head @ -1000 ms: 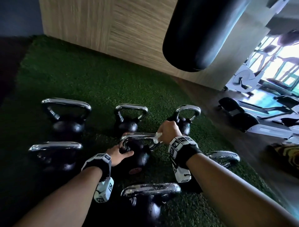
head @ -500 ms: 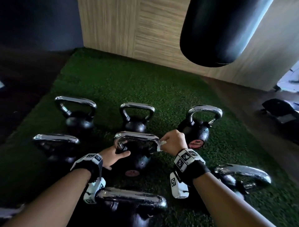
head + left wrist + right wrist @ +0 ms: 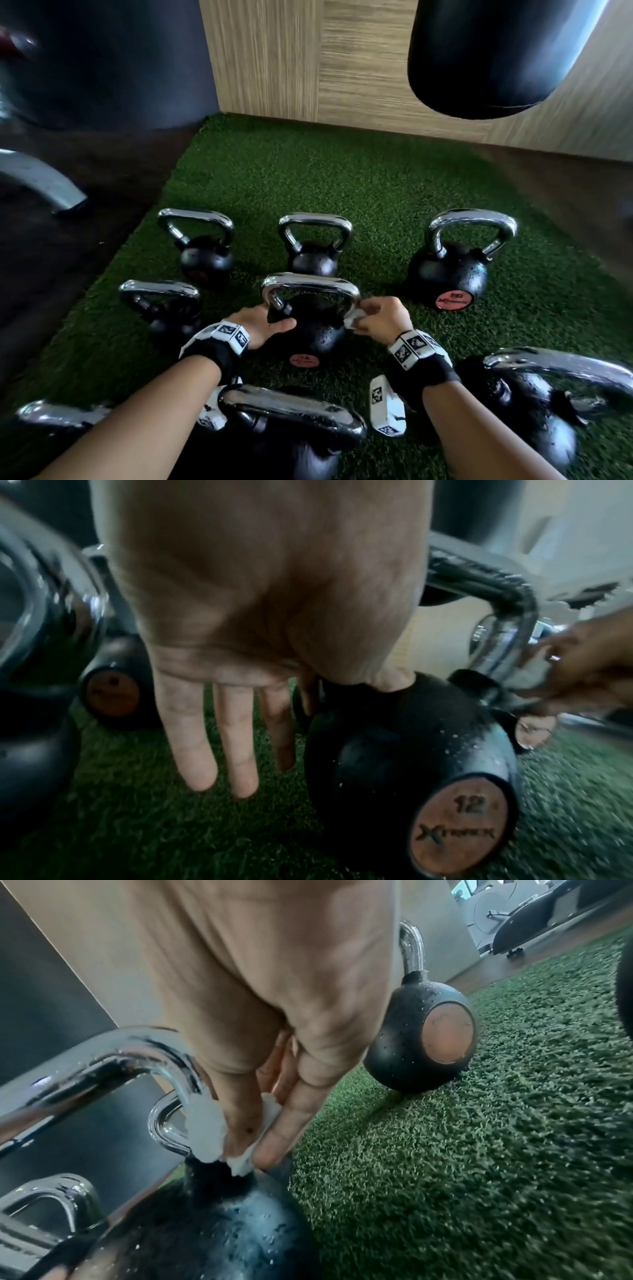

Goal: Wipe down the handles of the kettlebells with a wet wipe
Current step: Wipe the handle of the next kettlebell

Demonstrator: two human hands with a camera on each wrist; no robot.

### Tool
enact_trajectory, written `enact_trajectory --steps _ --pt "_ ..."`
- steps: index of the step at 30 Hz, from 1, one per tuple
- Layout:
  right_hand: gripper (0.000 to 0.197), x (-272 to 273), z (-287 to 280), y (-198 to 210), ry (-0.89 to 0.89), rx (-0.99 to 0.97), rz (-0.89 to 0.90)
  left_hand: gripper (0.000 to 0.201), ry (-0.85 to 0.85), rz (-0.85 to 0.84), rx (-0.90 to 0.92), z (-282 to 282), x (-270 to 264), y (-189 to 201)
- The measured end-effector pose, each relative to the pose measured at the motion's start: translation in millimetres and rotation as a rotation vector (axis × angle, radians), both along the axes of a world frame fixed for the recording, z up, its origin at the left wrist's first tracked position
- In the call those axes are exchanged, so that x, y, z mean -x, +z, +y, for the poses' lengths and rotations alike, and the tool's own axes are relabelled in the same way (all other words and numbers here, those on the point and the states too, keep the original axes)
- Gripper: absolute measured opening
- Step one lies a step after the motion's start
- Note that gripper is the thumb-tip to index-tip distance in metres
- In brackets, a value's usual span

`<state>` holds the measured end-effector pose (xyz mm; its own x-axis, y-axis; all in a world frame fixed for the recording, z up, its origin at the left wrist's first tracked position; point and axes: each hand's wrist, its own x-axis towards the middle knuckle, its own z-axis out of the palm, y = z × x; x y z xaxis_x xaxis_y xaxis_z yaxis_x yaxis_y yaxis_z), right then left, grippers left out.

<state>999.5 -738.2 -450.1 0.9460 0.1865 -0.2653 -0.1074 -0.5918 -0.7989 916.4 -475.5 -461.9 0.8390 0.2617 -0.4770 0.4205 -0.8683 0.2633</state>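
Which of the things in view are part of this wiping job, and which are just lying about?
In the job: wet wipe pinched in right hand; centre kettlebell's handle; left hand steadying its body; other kettlebells.

Lying about: punching bag; green turf; metal frame leg.

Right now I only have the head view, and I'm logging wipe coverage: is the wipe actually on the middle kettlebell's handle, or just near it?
Observer: On it. The right wrist view shows the wet wipe pressed against the handle at its right-side leg, just above the black body.
Operator: How is the right hand holding it?
Observer: Thumb and fingers pinch it, bunched, against the chrome.
Operator: And the left hand?
Observer: The left wrist view shows its thumb on the body, with three fingers hanging straight beside it over the turf.
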Motion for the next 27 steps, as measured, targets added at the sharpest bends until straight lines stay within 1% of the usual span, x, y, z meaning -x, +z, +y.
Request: enact_trajectory --steps 1,3,5,6,8,9,10,11,13,15,17,18,20,23,24,25,26,27 --pt "0.029 -1 -6 0 -0.007 0.004 -0.019 0.078 -0.019 0.021 -0.072 2 6 7" --pt "0.031 -3 -18 8 0.012 0.039 -0.046 0.048 -0.014 -0.005 -0.159 12 21 23" --pt "0.031 -3 -28 23 0.068 0.052 -0.032 0.023 0.074 -0.151 -0.135 25 33 42" --pt "0.031 -3 -32 33 0.119 0.05 -0.034 0.016 0.112 -0.254 -0.124 30 37 53" --pt "0.033 1 -34 56 0.236 -0.016 -0.049 0.012 0.144 -0.503 -0.079 34 39 77" --pt "0.036 4 -32 69 0.286 -0.067 -0.076 0.012 0.129 -0.62 -0.016 33 36 89" --pt "0.038 7 -28 80 0.321 -0.113 -0.121 0.013 0.098 -0.694 0.085 29 33 101" --pt "0.038 10 -22 92 0.342 -0.149 -0.176 0.014 0.062 -0.716 0.216 23 27 112" --pt "0.036 14 -4 109 0.367 -0.189 -0.286 0.018 0.031 -0.664 0.487 6 14 131" --pt "0.035 17 13 120 0.385 -0.218 -0.357 0.027 0.053 -0.563 0.734 -12 2 146" --pt "0.036 16 28 127 0.359 -0.245 -0.441 0.036 0.054 -0.465 0.852 -25 -7 154" --pt "0.036 16 34 129 0.33 -0.258 -0.491 0.035 0.052 -0.446 0.875 -30 -10 156" --pt "0.035 16 46 131 0.257 -0.262 -0.591 0.025 0.061 -0.457 0.904 -32 -13 158" --pt "0.04 14 56 129 0.181 -0.199 -0.693 0.019 0.052 -0.458 0.919 -25 -19 158" --pt "0.044 13 55 127 0.201 -0.171 -0.696 0.021 0.024 -0.452 0.884 -23 -19 157" --pt "0.05 10 52 123 0.247 -0.146 -0.664 0.027 -0.015 -0.45 0.815 -20 -18 156" --pt "0.061 8 45 117 0.303 -0.131 -0.594 0.032 -0.053 -0.451 0.734 -18 -18 155" --pt "0.074 5 35 111 0.335 -0.136 -0.493 0.031 -0.082 -0.463 0.657 -15 -18 152"
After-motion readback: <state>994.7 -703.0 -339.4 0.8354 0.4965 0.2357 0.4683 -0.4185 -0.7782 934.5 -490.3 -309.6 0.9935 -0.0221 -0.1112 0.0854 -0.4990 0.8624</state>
